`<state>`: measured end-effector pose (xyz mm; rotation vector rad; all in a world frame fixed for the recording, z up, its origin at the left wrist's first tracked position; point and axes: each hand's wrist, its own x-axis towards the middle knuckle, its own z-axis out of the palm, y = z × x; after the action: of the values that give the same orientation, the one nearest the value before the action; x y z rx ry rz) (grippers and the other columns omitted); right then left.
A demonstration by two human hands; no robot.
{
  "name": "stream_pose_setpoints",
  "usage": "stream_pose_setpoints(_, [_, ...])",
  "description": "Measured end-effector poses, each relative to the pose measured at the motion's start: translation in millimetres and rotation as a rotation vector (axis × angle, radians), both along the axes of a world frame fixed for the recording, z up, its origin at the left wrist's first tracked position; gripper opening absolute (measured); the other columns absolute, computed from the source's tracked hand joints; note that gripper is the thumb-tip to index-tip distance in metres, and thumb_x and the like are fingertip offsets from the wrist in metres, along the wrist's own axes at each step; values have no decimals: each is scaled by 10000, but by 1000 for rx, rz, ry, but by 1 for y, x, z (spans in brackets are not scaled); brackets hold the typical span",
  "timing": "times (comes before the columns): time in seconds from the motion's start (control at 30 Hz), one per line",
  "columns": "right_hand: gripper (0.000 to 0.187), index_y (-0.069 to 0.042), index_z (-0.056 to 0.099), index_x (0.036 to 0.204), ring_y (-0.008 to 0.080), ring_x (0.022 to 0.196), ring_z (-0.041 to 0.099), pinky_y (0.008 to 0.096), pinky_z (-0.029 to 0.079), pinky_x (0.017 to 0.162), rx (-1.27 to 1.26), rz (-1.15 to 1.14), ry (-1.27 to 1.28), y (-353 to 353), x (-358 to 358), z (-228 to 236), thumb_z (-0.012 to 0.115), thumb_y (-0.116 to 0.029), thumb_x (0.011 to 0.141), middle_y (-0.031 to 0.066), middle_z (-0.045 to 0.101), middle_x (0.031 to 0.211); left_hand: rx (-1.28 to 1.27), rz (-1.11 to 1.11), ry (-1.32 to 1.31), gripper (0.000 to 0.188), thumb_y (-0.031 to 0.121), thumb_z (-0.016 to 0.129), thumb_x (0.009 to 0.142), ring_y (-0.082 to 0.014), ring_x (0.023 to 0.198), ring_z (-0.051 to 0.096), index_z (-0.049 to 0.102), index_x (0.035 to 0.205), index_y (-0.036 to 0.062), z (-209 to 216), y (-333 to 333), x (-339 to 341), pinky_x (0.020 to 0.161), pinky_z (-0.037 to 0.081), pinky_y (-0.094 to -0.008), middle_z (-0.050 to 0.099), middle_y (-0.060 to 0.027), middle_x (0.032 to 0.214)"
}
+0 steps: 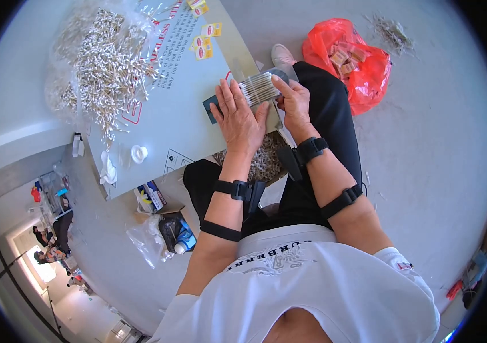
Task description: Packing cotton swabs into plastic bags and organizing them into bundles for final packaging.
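At the table's edge a flat row of cotton swabs (259,90) lies between my two hands. My left hand (238,119) rests palm down with its fingers stretched out. Its fingertips touch the left end of the swabs, and its thumb lies along their near side. A dark green piece (209,108) shows partly under that hand. My right hand (295,103) grips the right end of the row, thumb on top and fingers curled below. Beyond the right thumb shows a greyish, see-through edge (281,74), perhaps of a pack; its full shape is hidden.
A clear bag of loose swabs (109,68) spills across the table (180,123). Yellow-and-white labels (202,47) and a small white round container (139,154) lie there too. A red plastic bag (363,86) with small packs sits on the floor, right of my leg. Swabs fill a box below the table.
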<state>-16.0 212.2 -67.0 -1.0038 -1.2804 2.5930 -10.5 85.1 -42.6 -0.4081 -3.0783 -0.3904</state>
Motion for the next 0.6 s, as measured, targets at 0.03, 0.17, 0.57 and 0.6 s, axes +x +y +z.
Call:
stream_pose_setpoints(0.03, [161,-71,614,675,44,488,448,212,356,460,-1,2,1,-1,-1,4,717,-115,790,-39,550,611,8,-11,32,834,531,450,892,-368,1407,76,160,1434,-33,1,-1,0,1092,71,-570,153,-229,1499])
stream_pose_setpoints(0.17, [61,-8,669,811,65,590,534,215,417,544,33,-3,143,-7,-4,5,690,-64,801,-4,633,722,-70,-112,1,816,502,488,882,-346,1409,102,179,1441,-5,3,-4,1,1085,88,-587,178,-187,1506])
stream_pose_setpoints(0.57, [74,10,670,856,69,648,566,215,437,589,29,5,197,-7,-3,-4,680,-39,802,2,650,778,37,-113,117,675,383,558,868,-361,1311,297,321,1365,-7,8,-8,-12,1033,214,-566,352,-188,1403])
stream_pose_setpoints(0.6, [76,7,671,854,69,659,569,214,437,599,-6,-16,165,-5,-2,-4,683,-49,804,-1,649,777,139,-118,185,587,333,581,863,-362,1256,375,409,1307,-10,8,-10,-20,1005,281,-540,438,-196,1335])
